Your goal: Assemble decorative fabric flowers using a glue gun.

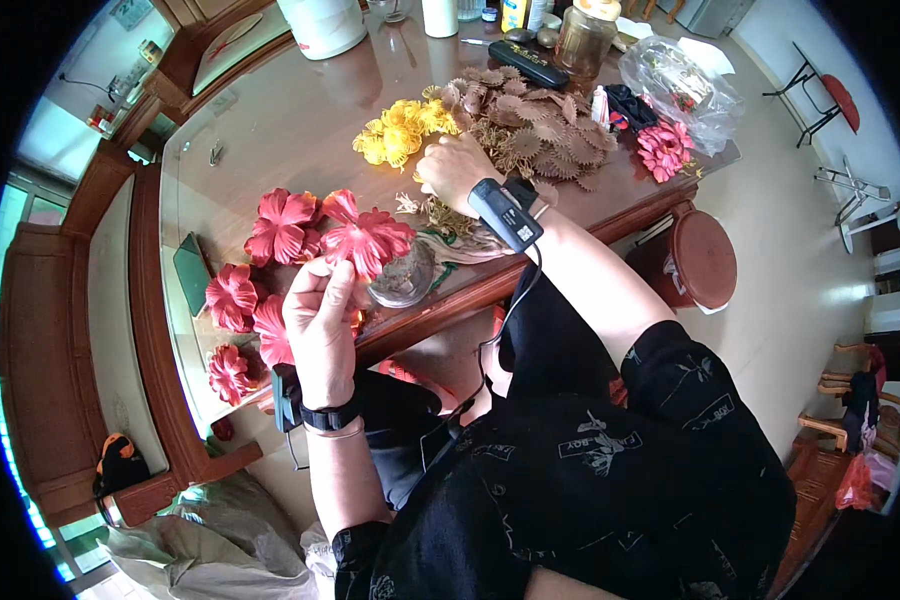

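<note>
My left hand (320, 315) pinches a red artificial flower (368, 238) from below, over the near edge of the table. Several more red artificial flowers (282, 226) lie left of it. My right hand (456, 172) is lowered beside a pile of yellow flower centres (398, 132), its fingers curled and bunched. What those fingertips hold, if anything, is hidden. To the right of that hand spreads a heap of brown toothed discs (555, 130). A round clear bowl (404, 278) stands near the table edge, just right of my left hand.
The table (270, 130) has a glossy top and a wooden edge. At its far side stand a white tub (322, 25), a lidded jar (588, 40) and a black case (528, 64). A plastic bag (682, 90) and a pink flower (665, 150) lie right. A brown lidded bin (700, 260) stands on the floor.
</note>
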Motion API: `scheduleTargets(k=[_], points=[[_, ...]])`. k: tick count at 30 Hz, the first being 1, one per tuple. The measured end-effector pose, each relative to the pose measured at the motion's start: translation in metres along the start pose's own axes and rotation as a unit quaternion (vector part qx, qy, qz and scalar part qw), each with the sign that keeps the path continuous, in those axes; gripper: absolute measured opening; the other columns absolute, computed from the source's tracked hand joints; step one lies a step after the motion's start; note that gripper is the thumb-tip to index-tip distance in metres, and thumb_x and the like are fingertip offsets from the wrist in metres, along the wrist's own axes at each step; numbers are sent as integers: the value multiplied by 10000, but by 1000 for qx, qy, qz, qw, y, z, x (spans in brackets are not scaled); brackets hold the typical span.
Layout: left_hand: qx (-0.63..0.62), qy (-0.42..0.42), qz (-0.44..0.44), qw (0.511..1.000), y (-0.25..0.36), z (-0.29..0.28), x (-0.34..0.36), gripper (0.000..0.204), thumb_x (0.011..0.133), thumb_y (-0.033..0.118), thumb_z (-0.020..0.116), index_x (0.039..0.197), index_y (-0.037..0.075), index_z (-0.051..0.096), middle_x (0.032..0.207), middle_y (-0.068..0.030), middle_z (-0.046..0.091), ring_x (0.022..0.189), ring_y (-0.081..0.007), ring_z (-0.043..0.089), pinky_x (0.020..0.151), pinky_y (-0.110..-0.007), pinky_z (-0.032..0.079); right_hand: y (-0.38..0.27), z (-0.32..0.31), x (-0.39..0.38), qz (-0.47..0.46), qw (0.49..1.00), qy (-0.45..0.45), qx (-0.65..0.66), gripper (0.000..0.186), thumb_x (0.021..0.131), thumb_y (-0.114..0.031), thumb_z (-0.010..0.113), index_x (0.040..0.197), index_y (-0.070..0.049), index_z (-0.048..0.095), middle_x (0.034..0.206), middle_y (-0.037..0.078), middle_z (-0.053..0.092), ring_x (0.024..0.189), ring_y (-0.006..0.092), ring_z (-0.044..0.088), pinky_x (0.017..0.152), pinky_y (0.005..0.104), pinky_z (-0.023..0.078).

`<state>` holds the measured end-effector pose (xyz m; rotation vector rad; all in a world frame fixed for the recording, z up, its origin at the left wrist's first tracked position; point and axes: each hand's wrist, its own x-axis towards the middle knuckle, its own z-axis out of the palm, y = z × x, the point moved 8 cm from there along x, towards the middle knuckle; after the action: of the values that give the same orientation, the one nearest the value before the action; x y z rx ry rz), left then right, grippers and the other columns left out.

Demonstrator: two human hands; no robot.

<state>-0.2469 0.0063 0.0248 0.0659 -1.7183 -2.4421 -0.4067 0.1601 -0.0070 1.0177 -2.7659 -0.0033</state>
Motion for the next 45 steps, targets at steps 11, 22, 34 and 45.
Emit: scheduleTargets(k=[11, 22, 34, 45], points=[[211, 96, 229, 945, 54, 12, -11, 302, 909, 80, 619, 1189, 4, 537, 1187, -96, 572, 1017, -154, 574, 890, -289, 473, 10, -56, -22, -8, 946, 240, 216, 99, 818, -166, 663, 812, -68, 658, 782, 88, 628, 806, 282, 596, 739, 395, 460], [324, -16, 163, 932, 14, 36, 18, 287, 870, 108, 669, 1108, -12, 562, 966, -124, 618, 869, -168, 603, 771, -294, 487, 1, -92, -43, 59, 838, 153, 521, 142, 898, -132, 627, 963, -7, 646, 815, 57, 651, 759, 92, 616, 698, 245, 482], [224, -6, 163, 961, 27, 34, 10, 432, 859, 127, 700, 1224, -19, 520, 1129, -93, 595, 1049, -158, 559, 926, -297, 449, -54, -125, -34, -10, 707, 22, 706, 151, 931, -131, 596, 955, 16, 624, 771, 28, 621, 648, 78, 592, 594, 216, 481], [44, 34, 111, 992, 53, 30, 14, 141, 905, 90, 648, 1017, 4, 645, 972, -5, 644, 810, -38, 559, 715, -170, 446, -52, -126, -32, 32, 754, 26, 656, 179, 914, -184, 621, 956, -12, 650, 746, -6, 626, 653, 58, 600, 588, 191, 451]])
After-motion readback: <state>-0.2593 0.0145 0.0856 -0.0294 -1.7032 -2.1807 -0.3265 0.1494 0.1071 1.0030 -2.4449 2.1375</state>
